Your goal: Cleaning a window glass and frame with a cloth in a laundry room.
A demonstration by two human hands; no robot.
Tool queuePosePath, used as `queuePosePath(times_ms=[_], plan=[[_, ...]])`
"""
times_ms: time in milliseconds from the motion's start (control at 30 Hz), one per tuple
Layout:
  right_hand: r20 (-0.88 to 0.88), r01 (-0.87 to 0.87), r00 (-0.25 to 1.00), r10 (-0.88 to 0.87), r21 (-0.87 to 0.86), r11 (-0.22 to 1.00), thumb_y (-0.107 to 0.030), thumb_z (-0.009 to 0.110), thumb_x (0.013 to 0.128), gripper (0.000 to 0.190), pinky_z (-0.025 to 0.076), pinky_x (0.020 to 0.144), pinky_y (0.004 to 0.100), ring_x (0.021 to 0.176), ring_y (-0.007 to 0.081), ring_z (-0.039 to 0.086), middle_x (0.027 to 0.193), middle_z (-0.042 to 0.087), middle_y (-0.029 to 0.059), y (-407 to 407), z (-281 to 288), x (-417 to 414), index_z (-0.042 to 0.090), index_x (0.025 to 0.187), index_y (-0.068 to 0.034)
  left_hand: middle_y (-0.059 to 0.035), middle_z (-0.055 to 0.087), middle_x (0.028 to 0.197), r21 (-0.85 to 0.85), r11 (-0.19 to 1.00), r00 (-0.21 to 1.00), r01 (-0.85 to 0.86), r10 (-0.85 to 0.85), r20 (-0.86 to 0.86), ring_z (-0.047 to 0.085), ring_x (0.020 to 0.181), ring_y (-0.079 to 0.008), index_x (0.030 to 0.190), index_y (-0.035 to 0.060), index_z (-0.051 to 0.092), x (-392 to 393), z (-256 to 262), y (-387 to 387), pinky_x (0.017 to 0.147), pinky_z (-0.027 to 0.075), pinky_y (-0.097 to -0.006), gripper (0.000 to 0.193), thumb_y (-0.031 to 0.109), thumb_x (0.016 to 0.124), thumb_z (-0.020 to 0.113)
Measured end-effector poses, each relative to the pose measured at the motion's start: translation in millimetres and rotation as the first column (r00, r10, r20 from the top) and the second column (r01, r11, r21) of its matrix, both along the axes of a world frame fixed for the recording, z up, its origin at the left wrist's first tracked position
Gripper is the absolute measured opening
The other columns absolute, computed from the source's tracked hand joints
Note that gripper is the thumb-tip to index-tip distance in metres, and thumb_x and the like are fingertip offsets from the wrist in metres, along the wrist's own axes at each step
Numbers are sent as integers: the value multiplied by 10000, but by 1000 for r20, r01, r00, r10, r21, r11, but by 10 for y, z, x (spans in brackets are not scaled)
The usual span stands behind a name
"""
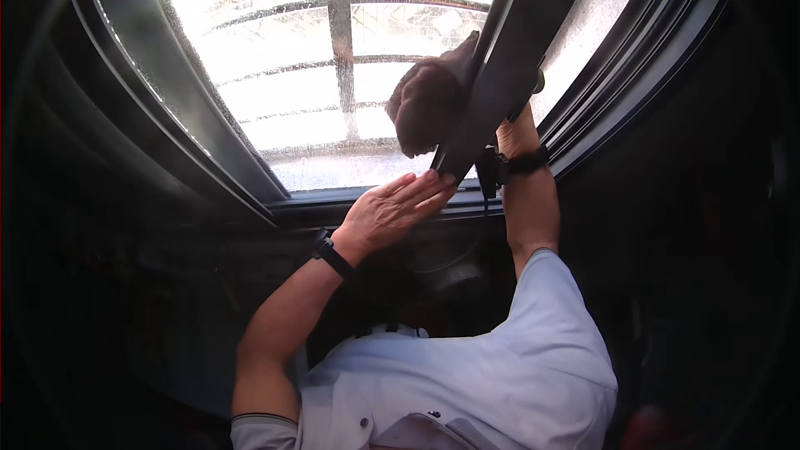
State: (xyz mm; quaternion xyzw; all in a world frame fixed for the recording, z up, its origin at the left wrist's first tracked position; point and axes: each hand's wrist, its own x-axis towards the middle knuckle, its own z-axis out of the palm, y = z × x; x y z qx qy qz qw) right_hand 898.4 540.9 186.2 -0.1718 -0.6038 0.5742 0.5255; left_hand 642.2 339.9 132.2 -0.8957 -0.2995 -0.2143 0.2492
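My left hand [400, 206], fingers stretched out, lies against the lower end of a dark window sash frame [500, 81] that slants across the view. Behind that frame passes my right arm, with the wrist of my right hand [519, 131] showing at its right edge. A bunched brown cloth [431, 103] shows on the frame's other side, against the bright window. It appears to be in my right hand, whose fingers are hidden by the frame and the cloth. A black band with a small box [500, 169] is on the right wrist.
Wet-looking, speckled window glass [281, 100] fills the upper middle, with a dark vertical bar [340, 44] behind it. Metal window tracks [631, 75] border the right side, and a dark jamb [181, 75] the left. A sill [381, 197] runs below. The surroundings are very dark.
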Motion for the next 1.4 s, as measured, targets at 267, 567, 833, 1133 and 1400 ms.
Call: queuePosePath(times_ms=[267,567,833,1133,1400], plan=[[574,-474,795,193,391,789,-93,583,991,171,561,775,237,880,132,658,976,698,71,-198,-201,-337,677,1098,1,63,327,1624,20,999,1000,-24,24,8,280,1499,-120,1508,230,458,-3,-70,17,1235,252,-311,568,161,947,506],[759,-482,329,561,-377,791,-226,637,947,229,500,762,298,825,118,589,874,680,27,-155,-921,-482,710,992,-14,69,274,1653,168,985,998,-39,46,-37,182,1541,-141,1563,299,354,100,-94,69,1272,124,-354,677,168,915,499],[84,-125,987,138,-144,982,-220,577,968,391,562,871,345,995,223,675,1102,698,153,-608,-87,-368,622,1231,67,66,260,1654,132,990,998,-54,58,-34,231,1524,-115,1559,203,342,-57,-20,0,1277,180,-317,604,213,971,484],[786,-115,619,-3,94,989,-222,566,1017,323,599,735,304,888,184,713,1033,736,114,-89,-815,-200,656,1198,30,53,269,1657,89,995,999,-47,44,29,222,1529,-120,1565,239,363,-45,10,10,1263,192,-336,659,144,923,480],[39,-158,983,179,-318,935,-220,579,984,274,587,819,336,956,212,713,1051,724,117,-675,379,-766,658,1130,-1,21,325,1632,-65,994,993,-90,95,73,300,1499,-143,1500,140,465,-159,80,-96,1229,289,-340,596,160,911,558]])
